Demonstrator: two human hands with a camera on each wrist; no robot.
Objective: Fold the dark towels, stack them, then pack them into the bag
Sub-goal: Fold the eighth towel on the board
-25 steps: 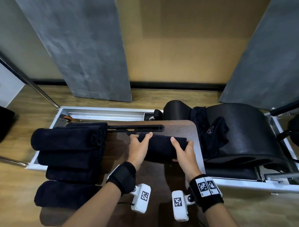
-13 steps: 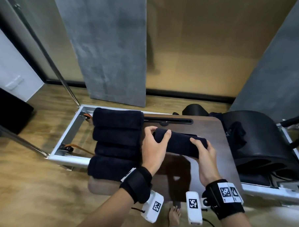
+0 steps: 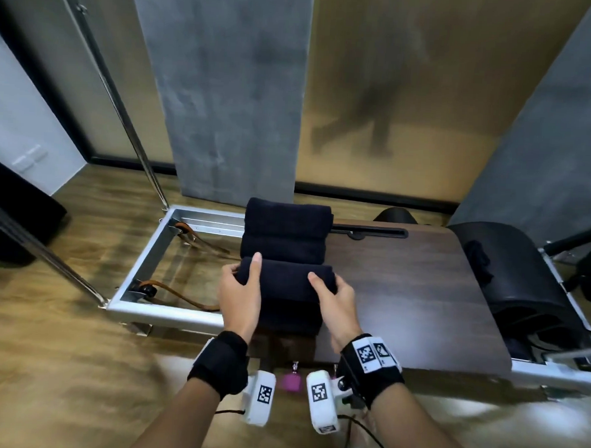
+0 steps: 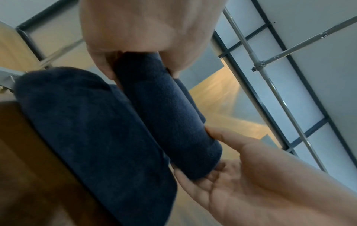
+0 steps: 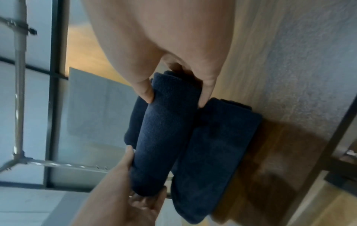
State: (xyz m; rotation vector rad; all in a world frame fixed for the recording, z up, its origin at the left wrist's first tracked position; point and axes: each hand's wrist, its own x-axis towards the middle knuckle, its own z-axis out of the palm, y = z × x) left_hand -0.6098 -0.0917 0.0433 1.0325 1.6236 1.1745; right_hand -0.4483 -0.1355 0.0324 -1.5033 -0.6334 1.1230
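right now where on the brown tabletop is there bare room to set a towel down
Free: the brown tabletop from the right hand across to the black padded barrel, slot behind. Crowded: its left edge, where the towel row lies and both hands, left hand included, hold the rolled towel.

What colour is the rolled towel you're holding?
Dark navy blue rolled terry towel, clearest in the right wrist view.

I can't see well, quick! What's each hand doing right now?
Left hand: grips the left end of the rolled dark towel.
Right hand: grips the right end of that same towel.
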